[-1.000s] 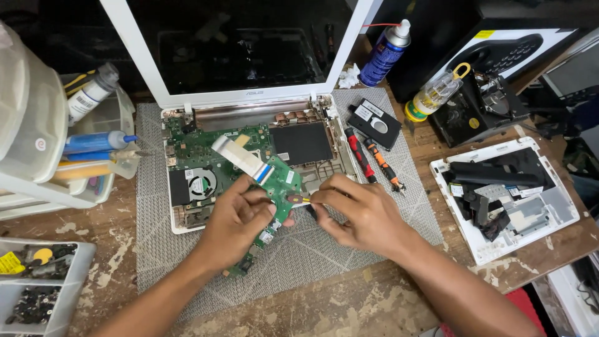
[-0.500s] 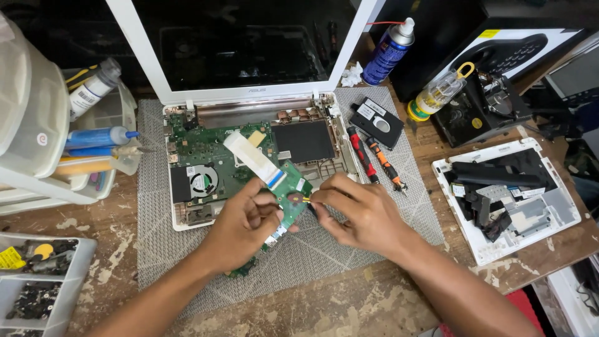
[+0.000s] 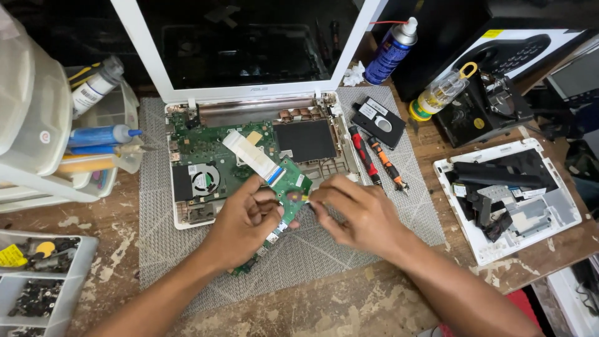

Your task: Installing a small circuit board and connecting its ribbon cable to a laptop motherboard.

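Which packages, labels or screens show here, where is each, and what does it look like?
Laptop screen: top centre, dark, white bezel.
Spray can: right of screen, blue, white cap.
Box: top right, black and white.
Tube: left bin, white label.
Yellow label: bottom-left tray.

Both our forearms come in from the bottom edge and angle toward each other, so the hands meet near the middle. Our left hand (image 3: 243, 218) sits palm down-ish, fingers curled, thumb stretched toward the right one. Our right hand (image 3: 359, 212) is knuckles up, fingers bent inward with the tips pinched together right by the left thumb. Wrists are pretty straight, both arms bare.
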